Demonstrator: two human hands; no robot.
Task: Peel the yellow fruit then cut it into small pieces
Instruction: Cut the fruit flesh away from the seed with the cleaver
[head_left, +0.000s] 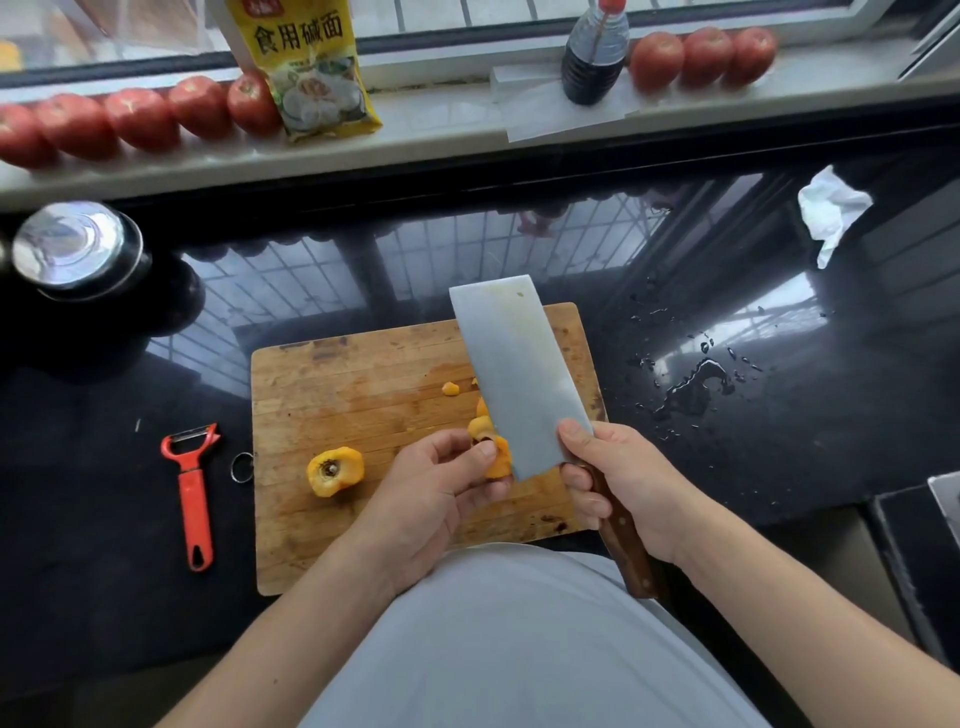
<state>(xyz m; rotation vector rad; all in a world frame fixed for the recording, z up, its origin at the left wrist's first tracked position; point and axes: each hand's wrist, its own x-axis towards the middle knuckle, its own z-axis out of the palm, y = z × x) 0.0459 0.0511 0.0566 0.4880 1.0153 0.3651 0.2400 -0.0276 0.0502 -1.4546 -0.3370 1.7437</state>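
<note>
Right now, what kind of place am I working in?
Most likely a home kitchen: a wooden cutting board on a glossy black counter, a cleaver over cut yellow fruit, and tomatoes lining the windowsill.

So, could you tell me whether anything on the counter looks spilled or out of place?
Yes: a puddle of liquid with scattered droplets lies on the black counter, right of the cutting board. A crumpled white tissue sits at the far right. Otherwise nothing stands out.
</note>
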